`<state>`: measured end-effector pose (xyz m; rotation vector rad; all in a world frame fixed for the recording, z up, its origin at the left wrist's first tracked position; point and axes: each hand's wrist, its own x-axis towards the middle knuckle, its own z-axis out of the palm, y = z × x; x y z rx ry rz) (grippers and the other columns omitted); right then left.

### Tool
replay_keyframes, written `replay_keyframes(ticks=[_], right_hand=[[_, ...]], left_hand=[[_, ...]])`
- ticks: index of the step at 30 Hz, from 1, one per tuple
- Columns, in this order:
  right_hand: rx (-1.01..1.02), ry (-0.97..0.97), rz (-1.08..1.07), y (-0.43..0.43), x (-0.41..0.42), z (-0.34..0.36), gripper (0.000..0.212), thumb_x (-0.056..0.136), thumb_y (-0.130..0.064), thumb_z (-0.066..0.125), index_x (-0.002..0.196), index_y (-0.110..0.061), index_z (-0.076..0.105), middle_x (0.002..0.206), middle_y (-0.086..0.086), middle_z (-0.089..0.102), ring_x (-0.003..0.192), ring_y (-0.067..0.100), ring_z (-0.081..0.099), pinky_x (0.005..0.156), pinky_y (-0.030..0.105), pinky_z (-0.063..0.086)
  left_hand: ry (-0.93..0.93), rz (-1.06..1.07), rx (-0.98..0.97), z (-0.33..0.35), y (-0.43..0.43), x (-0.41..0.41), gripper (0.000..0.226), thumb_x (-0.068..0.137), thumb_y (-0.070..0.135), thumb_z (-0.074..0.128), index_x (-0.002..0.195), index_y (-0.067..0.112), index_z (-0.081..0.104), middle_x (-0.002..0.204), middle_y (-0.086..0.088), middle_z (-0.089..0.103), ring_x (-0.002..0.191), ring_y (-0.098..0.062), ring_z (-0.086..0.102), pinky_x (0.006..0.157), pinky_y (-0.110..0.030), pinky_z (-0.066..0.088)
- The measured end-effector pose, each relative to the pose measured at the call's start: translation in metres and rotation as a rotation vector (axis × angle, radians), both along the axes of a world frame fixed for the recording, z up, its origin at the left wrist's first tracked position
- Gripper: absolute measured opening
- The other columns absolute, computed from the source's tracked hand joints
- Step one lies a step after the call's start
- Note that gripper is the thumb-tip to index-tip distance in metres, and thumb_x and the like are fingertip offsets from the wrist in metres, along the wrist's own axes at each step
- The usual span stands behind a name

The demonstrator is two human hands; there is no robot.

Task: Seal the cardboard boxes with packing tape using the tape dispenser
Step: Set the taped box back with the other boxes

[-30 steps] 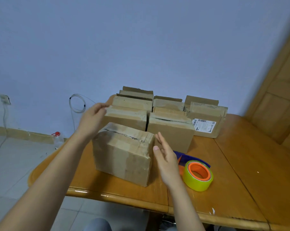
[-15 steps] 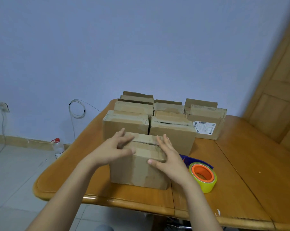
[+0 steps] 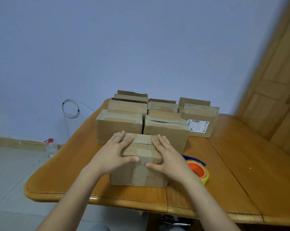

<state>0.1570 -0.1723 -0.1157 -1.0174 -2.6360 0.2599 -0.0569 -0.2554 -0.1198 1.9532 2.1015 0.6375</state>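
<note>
Left hand (image 3: 113,156), right hand (image 3: 165,158) flat on front box (image 3: 139,174) — flaps closed.

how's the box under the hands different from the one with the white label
The front box stands alone near the edge of the table, with the left hand and right hand resting on its top; the labelled box sits untouched in the back group, at the right. The labelled box bears a white label on its front; the front box's front is plain. Both are brown cardboard.
</note>
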Motion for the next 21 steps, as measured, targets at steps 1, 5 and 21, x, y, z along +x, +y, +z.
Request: replay_keyframes(ticks=[1, 5, 21], right_hand=[[0.054, -0.049, -0.006, -0.002, 0.001, 0.001, 0.091, 0.084, -0.061, 0.056, 0.152, -0.027, 0.006, 0.16, -0.006, -0.007, 0.144, 0.006, -0.012, 0.115, 0.031, 0.02], [0.15, -0.179, -0.005, -0.006, 0.003, 0.008, 0.089, 0.088, -0.063, 0.046, 0.153, -0.023, 0.0, 0.16, 0.002, -0.008, 0.146, 0.014, -0.009, 0.115, 0.033, 0.02], [0.321, -0.07, -0.061, 0.008, 0.08, 0.122, 0.087, 0.084, -0.062, 0.05, 0.152, -0.023, 0.012, 0.16, -0.001, 0.005, 0.146, 0.011, 0.003, 0.114, 0.031, 0.018]], left_hand=[[0.009, 0.004, 0.012, 0.0, -0.002, 0.001, 0.12, 0.05, 0.098, 0.022, 0.152, 0.035, 0.019, 0.162, 0.002, 0.0, 0.149, -0.021, -0.005, 0.119, -0.04, 0.011], [0.083, 0.02, 0.013, 0.002, -0.01, 0.005, 0.115, 0.054, 0.096, 0.017, 0.152, 0.035, 0.017, 0.162, 0.003, -0.001, 0.149, -0.02, -0.006, 0.118, -0.04, 0.016], [0.242, -0.024, 0.259, 0.119, 0.014, 0.084, 0.084, 0.082, 0.069, 0.042, 0.151, 0.025, 0.025, 0.161, -0.002, 0.016, 0.148, -0.029, 0.005, 0.117, -0.042, 0.017]])
